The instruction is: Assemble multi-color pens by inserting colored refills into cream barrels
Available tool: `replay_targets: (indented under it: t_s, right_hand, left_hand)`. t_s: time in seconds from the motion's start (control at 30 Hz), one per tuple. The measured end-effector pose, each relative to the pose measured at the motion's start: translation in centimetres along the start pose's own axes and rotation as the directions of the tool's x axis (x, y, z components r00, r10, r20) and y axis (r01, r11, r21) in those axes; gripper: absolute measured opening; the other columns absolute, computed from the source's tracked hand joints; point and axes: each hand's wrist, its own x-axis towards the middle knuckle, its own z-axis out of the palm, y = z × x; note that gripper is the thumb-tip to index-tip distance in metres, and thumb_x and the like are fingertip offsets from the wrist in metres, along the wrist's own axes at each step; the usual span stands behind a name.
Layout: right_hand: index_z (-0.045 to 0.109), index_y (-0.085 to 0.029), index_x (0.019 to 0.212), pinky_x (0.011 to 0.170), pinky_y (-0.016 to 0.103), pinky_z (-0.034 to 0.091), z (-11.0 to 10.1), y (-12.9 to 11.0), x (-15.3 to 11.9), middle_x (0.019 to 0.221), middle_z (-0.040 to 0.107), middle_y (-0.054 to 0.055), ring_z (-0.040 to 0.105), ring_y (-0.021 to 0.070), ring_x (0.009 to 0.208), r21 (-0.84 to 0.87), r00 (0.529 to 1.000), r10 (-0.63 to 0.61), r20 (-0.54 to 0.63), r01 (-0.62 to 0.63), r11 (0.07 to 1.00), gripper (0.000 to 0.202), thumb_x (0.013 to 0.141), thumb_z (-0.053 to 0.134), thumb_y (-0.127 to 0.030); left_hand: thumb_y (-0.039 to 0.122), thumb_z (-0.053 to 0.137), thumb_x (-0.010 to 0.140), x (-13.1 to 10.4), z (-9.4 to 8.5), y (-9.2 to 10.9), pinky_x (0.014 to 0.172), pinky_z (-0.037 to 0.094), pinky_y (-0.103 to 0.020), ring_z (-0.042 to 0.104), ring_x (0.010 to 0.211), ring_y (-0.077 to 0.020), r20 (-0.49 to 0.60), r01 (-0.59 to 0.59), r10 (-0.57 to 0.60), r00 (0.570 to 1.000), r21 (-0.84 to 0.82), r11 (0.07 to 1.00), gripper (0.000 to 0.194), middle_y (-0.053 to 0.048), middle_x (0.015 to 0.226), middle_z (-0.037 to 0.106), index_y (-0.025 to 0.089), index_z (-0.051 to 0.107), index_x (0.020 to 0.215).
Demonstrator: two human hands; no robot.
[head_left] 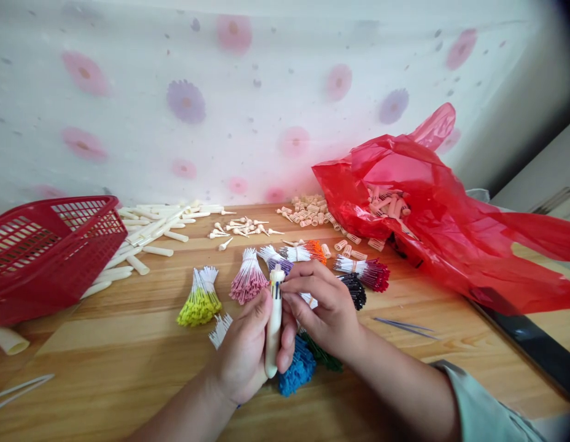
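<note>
My left hand (248, 350) is closed around a cream-white multicolour pen (274, 325), held upright with its slotted top end up. Coloured sliders show in some of the slots. My right hand (324, 307) is pinched at the slotted end, its fingertips touching or nearly touching it; whatever is between them is hidden. Around my hands lie rubber-banded bundles of white sticks with coloured ends: yellow-green (199, 301), pink (249, 279), purple (278, 261), orange (308, 250), dark red (365, 272), black (354, 291) and blue (298, 368). A green one is partly covered by my right hand.
A red basket (59, 258) stands at left beside white pen barrels (151, 230). Small pointed cream parts (243, 227) and slotted pieces (312, 212) lie behind. At right are a red plastic bag (432, 215) with pink parts, tweezers (405, 327) and a dark flat object (529, 350). More tweezers (20, 391) lie left.
</note>
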Motion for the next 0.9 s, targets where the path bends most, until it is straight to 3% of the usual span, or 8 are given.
replay_targets:
  t_s: [0.17,0.33,0.6,0.9]
  right_hand:
    - [0.064,-0.02,0.092,0.069,0.028,0.053,0.4,-0.3,-0.2,0.088,0.057,0.005,0.059,0.0147,0.081,0.001,0.999,-0.032,0.032,0.032,1.0,0.02,0.081,0.054,-0.006]
    - [0.067,-0.019,0.095,0.074,0.032,0.052,0.3,-0.1,-0.2,0.091,0.06,0.007,0.06,0.0172,0.085,0.029,0.994,-0.075,0.082,0.073,0.997,0.022,0.08,0.056,-0.007]
    - [0.064,-0.023,0.112,0.079,0.034,0.052,-1.0,-0.1,0.7,0.098,0.06,0.007,0.059,0.0176,0.092,0.075,0.998,0.048,-0.043,-0.045,0.996,0.032,0.085,0.053,-0.009]
    - [0.062,-0.017,0.111,0.073,0.038,0.052,-0.7,-0.2,0.1,0.101,0.058,0.012,0.058,0.0219,0.088,-0.2,0.97,-0.207,0.123,0.229,0.953,0.033,0.081,0.056,-0.008]
  left_hand:
    - [0.046,0.057,0.085,0.1,-0.3,0.2,0.03,0.036,-0.012,0.045,0.029,-0.0057,-0.072,0.008,-0.015,0.997,-0.091,0.996,0.034,0.003,0.044,0.056,0.016,0.053,0.071]
    - [0.049,0.055,0.086,0.3,-0.5,0.5,0.03,0.035,-0.012,0.045,0.028,-0.0052,-0.06,0.055,-0.063,0.996,-0.123,0.991,0.042,0.002,0.041,0.054,0.013,0.054,0.063]
    - [0.048,0.056,0.085,0.2,0.1,0.6,0.032,0.039,-0.015,0.049,0.03,-0.0073,-0.009,0.046,-0.047,0.999,-0.057,0.997,0.034,0.001,0.048,0.059,0.015,0.06,0.081]
    - [0.048,0.056,0.085,0.2,0.1,0.4,0.029,0.036,-0.013,0.045,0.027,-0.0059,-0.066,0.025,-0.031,0.997,-0.092,0.995,0.038,0.001,0.043,0.056,0.015,0.055,0.066]
